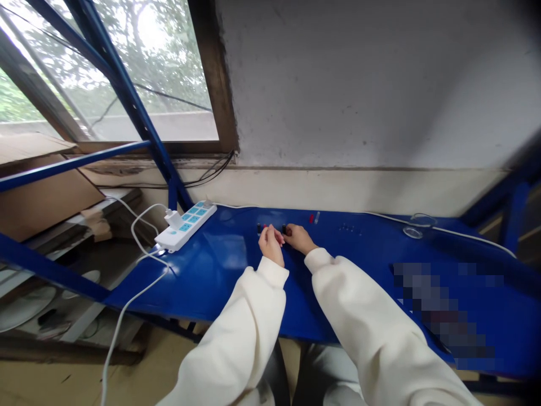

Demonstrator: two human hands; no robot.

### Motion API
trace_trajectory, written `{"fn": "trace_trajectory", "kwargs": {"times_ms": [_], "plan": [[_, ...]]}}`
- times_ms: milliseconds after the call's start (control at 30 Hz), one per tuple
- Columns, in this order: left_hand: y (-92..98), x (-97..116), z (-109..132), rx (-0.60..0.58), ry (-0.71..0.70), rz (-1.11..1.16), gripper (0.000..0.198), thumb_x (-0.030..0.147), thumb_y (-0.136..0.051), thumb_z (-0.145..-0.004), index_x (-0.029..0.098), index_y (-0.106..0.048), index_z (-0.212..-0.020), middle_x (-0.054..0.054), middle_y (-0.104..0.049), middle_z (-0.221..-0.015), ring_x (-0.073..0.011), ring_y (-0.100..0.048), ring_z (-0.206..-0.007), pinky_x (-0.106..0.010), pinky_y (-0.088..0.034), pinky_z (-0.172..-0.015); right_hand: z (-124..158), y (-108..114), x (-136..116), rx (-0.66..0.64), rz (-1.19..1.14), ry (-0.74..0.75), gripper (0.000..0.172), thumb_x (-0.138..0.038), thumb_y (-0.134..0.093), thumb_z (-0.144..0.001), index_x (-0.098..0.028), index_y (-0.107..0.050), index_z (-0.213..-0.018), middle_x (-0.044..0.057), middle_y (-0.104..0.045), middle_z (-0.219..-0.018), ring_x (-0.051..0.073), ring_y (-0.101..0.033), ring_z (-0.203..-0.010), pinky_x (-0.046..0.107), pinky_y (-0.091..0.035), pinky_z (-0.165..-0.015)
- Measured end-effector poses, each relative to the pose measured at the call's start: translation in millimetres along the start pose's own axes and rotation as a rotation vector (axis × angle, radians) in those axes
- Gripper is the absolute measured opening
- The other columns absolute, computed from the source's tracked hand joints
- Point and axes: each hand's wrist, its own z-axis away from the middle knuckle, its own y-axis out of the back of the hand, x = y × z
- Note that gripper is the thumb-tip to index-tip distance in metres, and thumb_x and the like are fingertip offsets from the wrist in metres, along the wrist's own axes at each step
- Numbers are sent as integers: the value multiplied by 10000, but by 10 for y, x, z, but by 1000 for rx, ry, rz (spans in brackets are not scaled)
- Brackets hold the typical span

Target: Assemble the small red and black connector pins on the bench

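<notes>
Both of my hands are close together over the middle of the blue table. My left hand (pixel 271 245) is closed with its fingers bunched; what they hold, if anything, is too small to make out. A small black piece (pixel 258 228) stands just left of it, and a bit of red (pixel 265 226) shows by its fingertips. My right hand (pixel 300 238) is closed, its fingertips at a small black cylinder (pixel 284 229). Behind the right hand lie a small red piece (pixel 311 218) and a clear tube-like piece (pixel 316 217).
Tiny clear pieces (pixel 349 228) lie right of my hands on the blue table (pixel 211 287). A white power strip (pixel 186 226) with a plug sits at the left edge. A clear round object (pixel 412 232) rests near the back right. A blurred-out item (pixel 443 316) lies front right.
</notes>
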Motion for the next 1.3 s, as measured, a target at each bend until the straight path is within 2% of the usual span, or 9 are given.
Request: {"fn": "trace_trajectory", "kwargs": {"times_ms": [367, 533, 633, 767, 833, 967, 1133, 1300], "plan": [[-15, 16, 12, 38, 76, 27, 374, 447, -473, -740, 182, -320, -526, 71, -319, -407, -30, -284, -322, -182, -196, -338, -67, -82, 36, -25, -112, -20, 77, -264, -578, -685, -187, -575, -679, -6, -602, -595, 86, -500, -416, 207, -379, -458], [-8, -23, 12, -21, 97, -25, 357, 431, -486, -731, 177, -347, -522, 67, -342, -401, -34, -290, -322, -179, -214, -345, -39, 40, 85, -30, -94, -47, 181, -298, -642, -636, -188, -617, -777, 20, -640, -691, 122, -571, -542, 216, -403, -508], [-4, -68, 27, -157, 102, -164, 344, 406, -482, -741, 171, -380, -511, 55, -385, -409, -45, -331, -337, -184, -253, -370, -7, 253, 236, 48, -47, -109, 146, -305, -615, -661, -178, -623, -732, 44, -648, -711, 157, -602, -667, 231, -415, -575], [-18, -131, 109, -467, -8, -454, 353, 406, -471, -760, 169, -440, -499, 30, -457, -443, -73, -412, -407, -205, -327, -463, 39, 517, 541, 102, 36, -325, 130, -287, -592, -670, -159, -617, -670, 75, -648, -687, 184, -610, -673, 254, -413, -579], [-29, -154, 163, -560, -113, -576, 344, 398, -487, -755, 175, -455, -496, 30, -457, -445, -81, -409, -432, -213, -327, -497, 43, 563, 672, 134, 75, -379, 191, -304, -609, -658, -144, -628, -760, 97, -656, -741, 201, -616, -712, 262, -417, -586], [-31, -187, 226, -656, -319, -736, 320, 345, -486, -766, 183, -453, -492, 38, -416, -442, -87, -365, -436, -228, -283, -498, -14, 520, 791, 231, 152, -400, 393, -407, -626, -647, -110, -609, -905, 149, -647, -849, 233, -613, -808, 275, -420, -613], [-1, -206, 198, -624, -384, -822, 320, 315, -441, -799, 185, -442, -506, 36, -405, -453, -91, -368, -441, -232, -271, -494, -140, 436, 719, 231, 182, -427, 402, -462, -606, -660, -135, -608, -895, 138, -645, -865, 247, -602, -848, 304, -419, -646], [-2, -196, 178, -561, -366, -787, 311, 307, -454, -795, 185, -452, -509, 35, -387, -446, -90, -340, -428, -231, -268, -490, -193, 395, 591, 240, 186, -403, 215, -349, -543, -741, -190, -625, -860, 95, -657, -872, 215, -600, -849, 303, -407, -674]]}}
